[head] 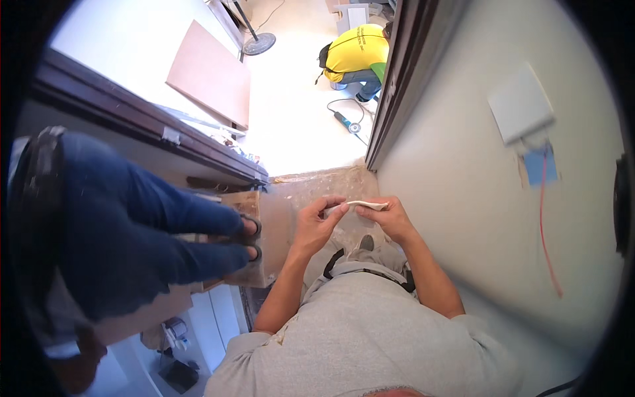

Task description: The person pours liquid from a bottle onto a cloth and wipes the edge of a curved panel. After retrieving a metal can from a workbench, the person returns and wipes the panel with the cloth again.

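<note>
Both of my hands are raised in front of my waist, around a thin, folded white piece [367,203] that could be paper or cloth. My left hand [320,223] pinches its left end between thumb and fingers. At its right end, the thumb and fingers of my right hand [394,221] grip it. The piece bends slightly between the two hands, which are a short way apart. Part of it is hidden behind my fingers.
A person in jeans [163,213] stands on a wooden box [275,238] at left. Beyond the dark door frame [407,74], a person in a yellow shirt [357,49] crouches near an angle grinder [347,122]. Red wire [543,228] hangs from the right wall; a large board [211,74] leans at upper left.
</note>
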A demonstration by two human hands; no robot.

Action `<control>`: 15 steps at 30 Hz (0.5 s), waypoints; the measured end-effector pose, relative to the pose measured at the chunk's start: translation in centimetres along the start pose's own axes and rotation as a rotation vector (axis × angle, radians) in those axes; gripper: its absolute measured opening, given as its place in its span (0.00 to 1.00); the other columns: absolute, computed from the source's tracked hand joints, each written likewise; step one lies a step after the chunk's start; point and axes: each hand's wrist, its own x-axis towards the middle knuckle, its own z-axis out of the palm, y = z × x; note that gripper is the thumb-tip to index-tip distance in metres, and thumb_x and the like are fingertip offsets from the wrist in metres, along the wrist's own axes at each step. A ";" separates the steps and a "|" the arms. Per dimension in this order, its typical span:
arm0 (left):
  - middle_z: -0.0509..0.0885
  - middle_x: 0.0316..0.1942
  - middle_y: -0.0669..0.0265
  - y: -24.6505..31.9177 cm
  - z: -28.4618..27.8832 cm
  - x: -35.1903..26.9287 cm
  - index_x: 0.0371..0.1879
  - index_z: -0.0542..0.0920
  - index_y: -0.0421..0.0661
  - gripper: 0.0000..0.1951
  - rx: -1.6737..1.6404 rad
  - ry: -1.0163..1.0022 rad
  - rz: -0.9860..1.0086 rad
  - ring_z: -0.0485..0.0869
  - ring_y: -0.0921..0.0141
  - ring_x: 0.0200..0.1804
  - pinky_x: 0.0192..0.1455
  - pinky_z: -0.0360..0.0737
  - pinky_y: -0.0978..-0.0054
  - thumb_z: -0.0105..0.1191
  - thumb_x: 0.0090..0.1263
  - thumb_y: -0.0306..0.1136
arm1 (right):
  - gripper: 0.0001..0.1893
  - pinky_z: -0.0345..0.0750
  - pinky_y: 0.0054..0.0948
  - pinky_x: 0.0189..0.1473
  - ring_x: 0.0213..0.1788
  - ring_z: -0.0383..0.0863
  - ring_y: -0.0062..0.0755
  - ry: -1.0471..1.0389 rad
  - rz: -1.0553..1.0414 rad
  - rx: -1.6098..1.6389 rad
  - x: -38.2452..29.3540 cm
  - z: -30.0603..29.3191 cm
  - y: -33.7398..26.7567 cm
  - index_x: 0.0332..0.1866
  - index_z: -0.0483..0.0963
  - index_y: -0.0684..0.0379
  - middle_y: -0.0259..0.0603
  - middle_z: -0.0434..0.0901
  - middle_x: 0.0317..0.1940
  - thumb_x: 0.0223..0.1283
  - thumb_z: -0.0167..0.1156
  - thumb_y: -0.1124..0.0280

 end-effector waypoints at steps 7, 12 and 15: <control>0.88 0.30 0.69 -2.6 -3.8 18.7 0.46 0.93 0.40 0.14 0.067 -0.217 -0.088 0.80 0.80 0.34 0.38 0.76 0.78 0.73 0.79 0.41 | 0.12 0.82 0.21 0.48 0.44 0.86 0.17 0.128 0.009 0.067 14.5 -1.0 -3.0 0.55 0.92 0.64 0.30 0.92 0.41 0.71 0.77 0.73; 0.88 0.31 0.73 -3.5 -9.2 31.8 0.46 0.93 0.40 0.13 0.143 -0.371 -0.082 0.77 0.82 0.34 0.37 0.74 0.77 0.73 0.78 0.40 | 0.10 0.83 0.21 0.47 0.43 0.87 0.17 0.294 0.038 0.088 26.3 -0.1 -5.0 0.51 0.93 0.63 0.31 0.94 0.42 0.68 0.79 0.73; 0.91 0.34 0.69 -1.3 -12.8 40.8 0.46 0.93 0.39 0.13 0.174 -0.427 0.014 0.81 0.80 0.38 0.42 0.79 0.76 0.73 0.78 0.38 | 0.11 0.83 0.21 0.47 0.43 0.87 0.17 0.362 -0.052 0.120 34.1 1.5 -7.9 0.51 0.93 0.63 0.32 0.94 0.41 0.68 0.80 0.72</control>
